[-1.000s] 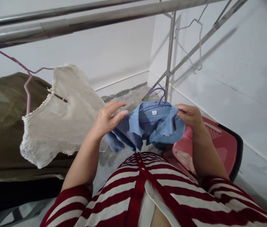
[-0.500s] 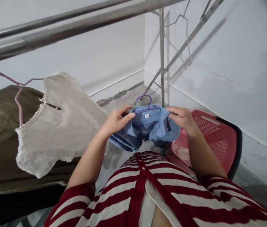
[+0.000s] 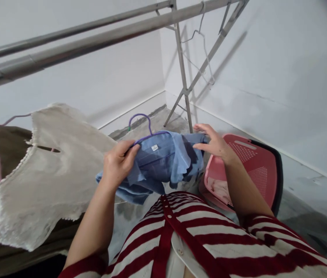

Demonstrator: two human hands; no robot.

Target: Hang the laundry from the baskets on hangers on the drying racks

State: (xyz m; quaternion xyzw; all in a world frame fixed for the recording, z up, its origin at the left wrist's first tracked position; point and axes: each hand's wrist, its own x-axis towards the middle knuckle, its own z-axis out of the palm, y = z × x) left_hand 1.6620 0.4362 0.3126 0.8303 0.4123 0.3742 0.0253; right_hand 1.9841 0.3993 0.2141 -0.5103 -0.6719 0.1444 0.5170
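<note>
Blue shirt [image 3: 157, 162] lying crosswise before the chest, long axis across the view, purple hanger [image 3: 139, 114] hook pointing away, left hand [image 3: 118, 162] closed on bunched cloth, right hand [image 3: 214, 143] open, fingers spread at the shirt's edge, pink laundry basket [image 3: 246, 166] just beside it

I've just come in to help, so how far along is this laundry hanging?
Done: a cream knit top hangs from the steel rail, an olive garment behind it. In hand: the left hand grips a blue shirt with a purple hanger in its collar, the right hand at its edge. Left: the shirt isn't on the rail yet, and something pale lies in the pink laundry basket.
</note>
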